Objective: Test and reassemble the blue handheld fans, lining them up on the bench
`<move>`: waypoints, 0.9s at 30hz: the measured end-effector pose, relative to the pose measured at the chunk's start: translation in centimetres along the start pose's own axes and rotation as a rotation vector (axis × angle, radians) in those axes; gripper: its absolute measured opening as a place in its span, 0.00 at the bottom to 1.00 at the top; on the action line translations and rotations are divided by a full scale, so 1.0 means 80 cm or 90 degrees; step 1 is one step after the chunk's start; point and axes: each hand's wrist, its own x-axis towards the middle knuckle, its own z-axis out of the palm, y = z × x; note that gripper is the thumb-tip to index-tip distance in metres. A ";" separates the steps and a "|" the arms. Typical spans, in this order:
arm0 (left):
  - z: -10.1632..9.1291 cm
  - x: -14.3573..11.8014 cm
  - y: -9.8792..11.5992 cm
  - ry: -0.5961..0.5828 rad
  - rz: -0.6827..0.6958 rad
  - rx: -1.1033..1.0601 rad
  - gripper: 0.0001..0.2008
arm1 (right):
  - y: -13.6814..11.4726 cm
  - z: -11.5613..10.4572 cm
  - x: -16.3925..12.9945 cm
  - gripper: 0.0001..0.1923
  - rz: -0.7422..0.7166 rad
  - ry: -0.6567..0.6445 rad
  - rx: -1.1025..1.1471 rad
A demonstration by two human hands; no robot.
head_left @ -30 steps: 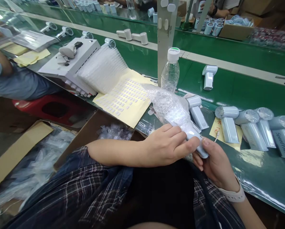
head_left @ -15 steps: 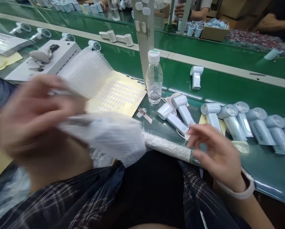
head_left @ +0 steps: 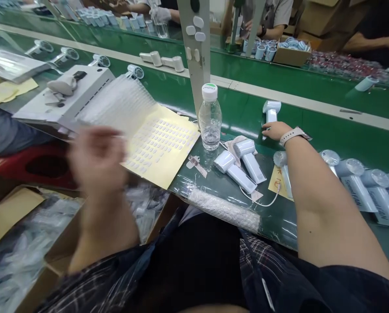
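Right hand (head_left: 274, 130) lies flat, fingers loose, touching the base of a small fan (head_left: 270, 112) on the green bench (head_left: 327, 126), nothing gripped. Fan looks light, rigid, smooth plastic; best taken by its handle. Left hand (head_left: 96, 158) is blurred; cannot tell its state

fan at the right hand: a small pale blue-white handheld fan (head_left: 271, 111) is lying on the green conveyor belt, head toward the far side, handle pointing back toward the person
contact: the right hand (head_left: 275, 130) is resting palm down at the handle's near end, fingertips touching it
position: it is sitting apart from the other fans, beyond the water bottle's right side
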 end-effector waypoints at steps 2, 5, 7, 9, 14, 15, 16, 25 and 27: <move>0.056 0.013 0.014 0.007 0.012 -0.030 0.14 | -0.004 -0.006 -0.002 0.17 0.026 -0.087 -0.107; 0.149 0.028 0.041 -0.082 0.073 -0.025 0.16 | -0.012 -0.023 -0.036 0.08 0.038 -0.162 -0.225; 0.186 0.030 0.052 -0.063 0.103 -0.014 0.15 | -0.020 -0.030 -0.081 0.11 0.029 -0.192 -0.261; 0.201 0.028 0.055 -0.013 0.145 -0.023 0.12 | -0.028 -0.025 -0.133 0.17 0.001 -0.196 -0.290; 0.208 0.027 0.043 0.051 0.220 -0.053 0.07 | -0.037 0.010 -0.209 0.29 -0.089 -0.147 -0.445; 0.209 0.027 0.042 0.057 0.219 -0.056 0.06 | -0.035 0.014 -0.209 0.30 -0.085 -0.148 -0.451; 0.208 0.027 0.043 0.064 0.215 -0.062 0.05 | -0.032 0.015 -0.207 0.29 -0.080 -0.152 -0.448; 0.183 0.016 0.131 -0.442 -0.065 -0.735 0.29 | -0.039 -0.032 -0.254 0.24 -0.208 0.152 -0.228; 0.197 0.019 0.155 -0.401 -0.059 -0.894 0.35 | -0.058 -0.036 -0.280 0.24 -0.242 0.188 -0.215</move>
